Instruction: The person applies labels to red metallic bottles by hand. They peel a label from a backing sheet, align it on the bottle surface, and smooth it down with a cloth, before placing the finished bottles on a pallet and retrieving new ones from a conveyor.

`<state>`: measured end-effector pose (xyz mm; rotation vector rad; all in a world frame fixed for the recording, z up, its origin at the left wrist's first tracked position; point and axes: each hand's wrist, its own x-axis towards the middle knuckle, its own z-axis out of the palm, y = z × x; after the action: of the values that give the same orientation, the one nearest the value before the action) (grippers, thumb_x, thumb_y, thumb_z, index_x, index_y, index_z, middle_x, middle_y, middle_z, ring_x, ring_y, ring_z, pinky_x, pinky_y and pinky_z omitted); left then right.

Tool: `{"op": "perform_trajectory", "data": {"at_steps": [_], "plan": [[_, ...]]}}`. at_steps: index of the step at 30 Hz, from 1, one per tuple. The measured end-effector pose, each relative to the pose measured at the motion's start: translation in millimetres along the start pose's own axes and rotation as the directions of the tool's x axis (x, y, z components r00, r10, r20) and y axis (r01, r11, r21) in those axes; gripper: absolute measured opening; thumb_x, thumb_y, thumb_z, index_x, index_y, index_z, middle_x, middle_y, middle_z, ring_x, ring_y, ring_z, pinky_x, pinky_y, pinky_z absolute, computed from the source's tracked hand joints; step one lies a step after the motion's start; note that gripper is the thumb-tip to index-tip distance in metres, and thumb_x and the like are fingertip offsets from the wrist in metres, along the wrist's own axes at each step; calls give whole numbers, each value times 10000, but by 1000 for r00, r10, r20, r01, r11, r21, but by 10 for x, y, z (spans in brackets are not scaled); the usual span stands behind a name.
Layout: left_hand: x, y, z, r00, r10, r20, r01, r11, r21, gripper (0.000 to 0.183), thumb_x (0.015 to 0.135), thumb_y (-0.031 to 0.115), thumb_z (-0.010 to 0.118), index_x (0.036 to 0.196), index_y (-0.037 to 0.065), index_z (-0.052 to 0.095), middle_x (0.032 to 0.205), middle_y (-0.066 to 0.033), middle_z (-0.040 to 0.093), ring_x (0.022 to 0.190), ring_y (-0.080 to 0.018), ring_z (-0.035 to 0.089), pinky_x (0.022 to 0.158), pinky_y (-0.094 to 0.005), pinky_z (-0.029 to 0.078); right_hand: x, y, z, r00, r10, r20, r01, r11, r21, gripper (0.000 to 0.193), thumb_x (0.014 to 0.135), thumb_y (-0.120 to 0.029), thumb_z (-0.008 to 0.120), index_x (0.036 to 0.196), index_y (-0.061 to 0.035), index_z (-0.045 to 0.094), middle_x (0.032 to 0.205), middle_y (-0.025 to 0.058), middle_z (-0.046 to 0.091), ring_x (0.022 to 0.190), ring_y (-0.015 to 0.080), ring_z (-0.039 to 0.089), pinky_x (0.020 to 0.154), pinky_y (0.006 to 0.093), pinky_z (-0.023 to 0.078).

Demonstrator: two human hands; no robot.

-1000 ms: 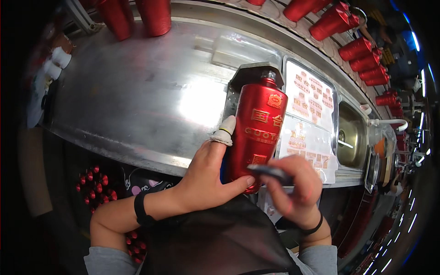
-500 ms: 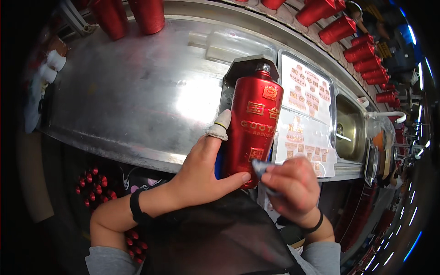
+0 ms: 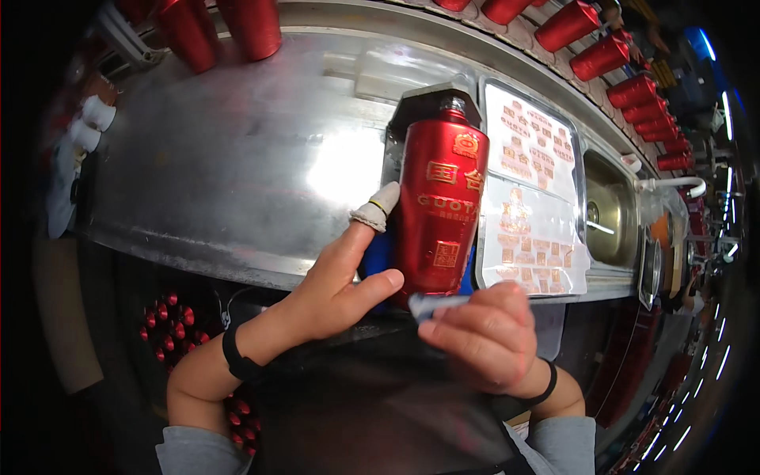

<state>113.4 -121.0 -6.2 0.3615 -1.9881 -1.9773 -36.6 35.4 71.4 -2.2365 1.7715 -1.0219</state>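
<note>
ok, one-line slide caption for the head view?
Left hand against a red bottle, right hand pinching a small blurred grey object near the bottle's base, printed sheets to the right.

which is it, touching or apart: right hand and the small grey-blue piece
Touching: the head view shows the right hand gripping one end of the small grey-blue piece.

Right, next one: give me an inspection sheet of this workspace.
Surface: shiny metal counter, glare left of the bottle
Things handled: red bottle with gold markings, over something blue, neck pointing away
Clutter: decal sheets right of the bottle; white items far left
Hands: left hand against the bottle's left side, wearing a white finger cover; right hand pinching a blurred blue-grey item near the bottle's base
Cables: nothing certain seen
Surroundings: sink and faucet right; red vessels beyond
</note>
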Motion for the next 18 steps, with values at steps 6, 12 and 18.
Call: {"op": "perform_trajectory", "data": {"at_steps": [6, 12, 18], "plan": [[1, -26, 0, 999, 16, -31, -20, 991, -135, 740, 899, 140, 536, 1508, -69, 170, 1558, -209, 267, 1460, -266, 235, 1175, -352, 177, 146, -56, 180, 974, -175, 147, 180, 983, -24, 303, 586, -136, 693, 880, -66, 694, 887, 28, 614, 799, 188, 559, 671, 312, 414], [15, -12, 38, 997, -36, -63, 31, 996, -83, 764, 920, 208, 594, 1505, -64, 186, 1546, -221, 283, 1450, -274, 257, 1166, -354, 201, 40, 89, -14, 996, 54, -68, -61, 994, -93, 290, 626, -70, 741, 914, -70, 721, 852, 19, 654, 754, 188, 580, 668, 326, 443], [20, 32, 144, 987, -36, -155, 33, 999, -25, 795, 872, 200, 686, 1488, -56, 254, 1512, -226, 339, 1408, -292, 338, 1143, -358, 258, -303, 193, 76, 461, 869, -180, -670, 474, 571, 222, 806, -48, 753, 949, -38, 584, 852, 26, 626, 747, 85, 581, 667, 230, 474]]}}
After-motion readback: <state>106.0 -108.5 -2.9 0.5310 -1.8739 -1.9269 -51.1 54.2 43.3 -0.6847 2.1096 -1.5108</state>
